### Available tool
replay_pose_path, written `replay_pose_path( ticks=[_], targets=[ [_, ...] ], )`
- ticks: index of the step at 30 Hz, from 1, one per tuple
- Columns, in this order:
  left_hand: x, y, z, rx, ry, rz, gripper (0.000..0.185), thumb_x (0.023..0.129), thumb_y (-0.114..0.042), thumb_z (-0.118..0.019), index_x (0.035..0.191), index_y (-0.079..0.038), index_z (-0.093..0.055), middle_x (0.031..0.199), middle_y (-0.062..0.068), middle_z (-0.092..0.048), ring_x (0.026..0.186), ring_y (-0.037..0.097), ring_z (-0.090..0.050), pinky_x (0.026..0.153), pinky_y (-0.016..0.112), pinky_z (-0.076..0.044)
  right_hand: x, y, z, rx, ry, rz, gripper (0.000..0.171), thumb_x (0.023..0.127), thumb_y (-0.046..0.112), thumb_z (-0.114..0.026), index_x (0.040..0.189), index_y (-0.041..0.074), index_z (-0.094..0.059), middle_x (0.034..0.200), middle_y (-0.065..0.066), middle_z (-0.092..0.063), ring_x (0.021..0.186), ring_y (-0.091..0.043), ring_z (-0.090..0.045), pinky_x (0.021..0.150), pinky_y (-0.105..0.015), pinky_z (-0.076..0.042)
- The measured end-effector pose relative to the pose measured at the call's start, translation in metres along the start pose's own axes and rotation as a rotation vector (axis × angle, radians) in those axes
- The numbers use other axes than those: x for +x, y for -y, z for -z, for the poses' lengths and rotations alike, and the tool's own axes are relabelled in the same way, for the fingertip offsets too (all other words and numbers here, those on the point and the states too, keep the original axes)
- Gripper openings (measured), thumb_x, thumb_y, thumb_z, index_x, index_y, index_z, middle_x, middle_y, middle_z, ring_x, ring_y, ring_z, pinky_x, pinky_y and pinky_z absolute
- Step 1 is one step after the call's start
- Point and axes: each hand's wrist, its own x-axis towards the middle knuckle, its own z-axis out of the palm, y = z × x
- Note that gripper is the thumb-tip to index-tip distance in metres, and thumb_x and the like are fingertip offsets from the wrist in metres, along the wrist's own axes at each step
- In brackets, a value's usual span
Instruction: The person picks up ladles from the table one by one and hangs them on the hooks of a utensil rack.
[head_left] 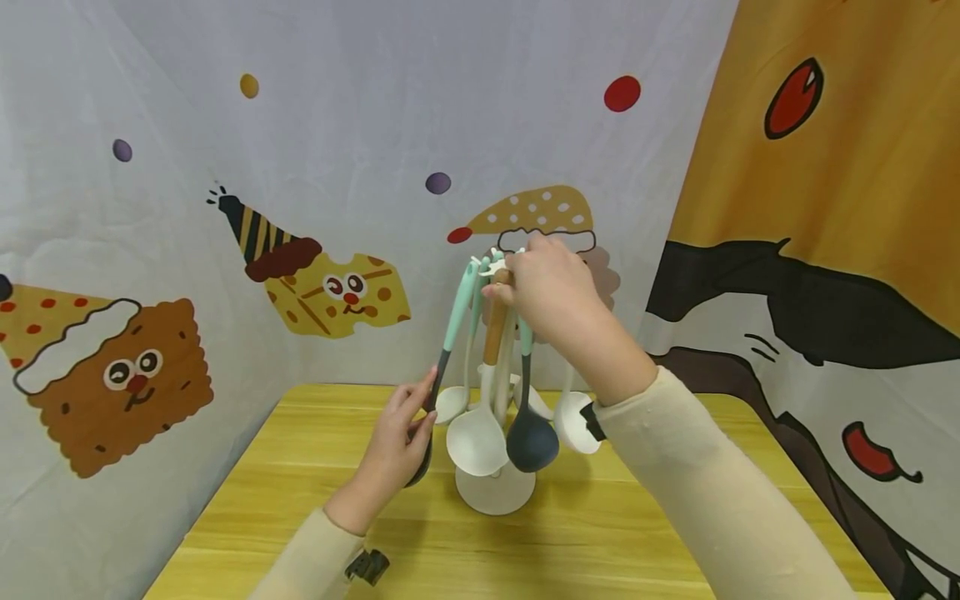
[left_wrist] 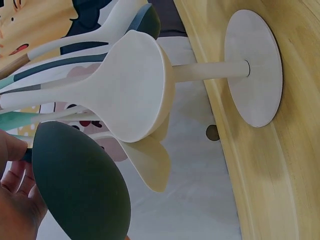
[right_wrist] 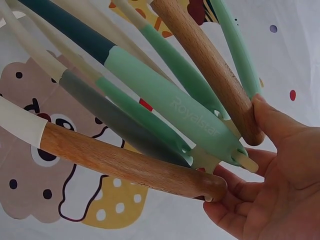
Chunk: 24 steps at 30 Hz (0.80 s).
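Observation:
A white utensil rack (head_left: 495,497) with a round base stands on the table, hung with several kitchen utensils. My left hand (head_left: 397,429) pinches the dark neck of a spoon (head_left: 459,304) with a mint handle. In the left wrist view its dark, rounded head (left_wrist: 82,180) hangs beside a white ladle (left_wrist: 131,85). The spoon's handle top is at the rack's hooks. My right hand (head_left: 555,283) grips the rack's top, thumb against the end of a wooden handle (right_wrist: 215,70), other fingers by the hooks and another wooden handle (right_wrist: 125,160).
A dark ladle (head_left: 532,439) and a wooden-handled white ladle (head_left: 477,442) hang at the rack's front. Another white ladle (head_left: 577,422) hangs at the right. The wooden table (head_left: 300,492) backs onto a cartoon-printed cloth (head_left: 360,108).

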Motion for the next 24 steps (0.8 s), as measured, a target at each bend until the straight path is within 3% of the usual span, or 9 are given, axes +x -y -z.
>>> replay_pose_path(
  ticks=[6,10,16,24],
  targets=[
    [0.000,-0.003,0.001,0.014,0.011,0.016,0.071,0.089,0.023,-0.065,0.155,0.000,-0.048,0.111,0.020,-0.058,0.098,0.029,-0.064,0.080,0.037,-0.065,-0.001,0.003,0.001,-0.012,-0.004,-0.005,0.047,0.101,0.052,-0.064,0.122,0.012,-0.074,0.120,-0.013,-0.060,0.119,-0.035,-0.057,0.089,-0.049,-0.058],
    [0.001,-0.004,0.003,0.063,0.007,-0.009,0.073,0.089,0.022,-0.066,0.155,-0.001,-0.048,0.111,0.021,-0.058,0.091,0.024,-0.061,0.075,0.031,-0.065,-0.002,0.004,0.002,-0.011,-0.005,-0.010,0.046,0.101,0.053,-0.064,0.119,0.012,-0.075,0.117,-0.013,-0.060,0.117,-0.034,-0.057,0.087,-0.048,-0.058],
    [0.003,-0.004,0.008,0.129,0.012,-0.046,0.074,0.088,0.022,-0.068,0.155,-0.001,-0.048,0.110,0.022,-0.059,0.078,0.014,-0.050,0.062,0.023,-0.052,-0.003,0.004,0.004,0.003,-0.011,-0.006,0.041,0.100,0.051,-0.066,0.110,0.013,-0.077,0.114,-0.012,-0.061,0.116,-0.033,-0.057,0.086,-0.046,-0.057],
    [0.007,-0.008,0.012,0.111,0.074,0.030,0.071,0.091,0.019,-0.066,0.156,-0.002,-0.046,0.117,0.023,-0.062,0.093,0.028,-0.064,0.077,0.035,-0.064,-0.004,0.005,0.004,0.009,-0.016,-0.018,0.039,0.100,0.050,-0.066,0.105,0.013,-0.076,0.115,-0.011,-0.062,0.114,-0.033,-0.058,0.088,-0.046,-0.057]
  ],
)
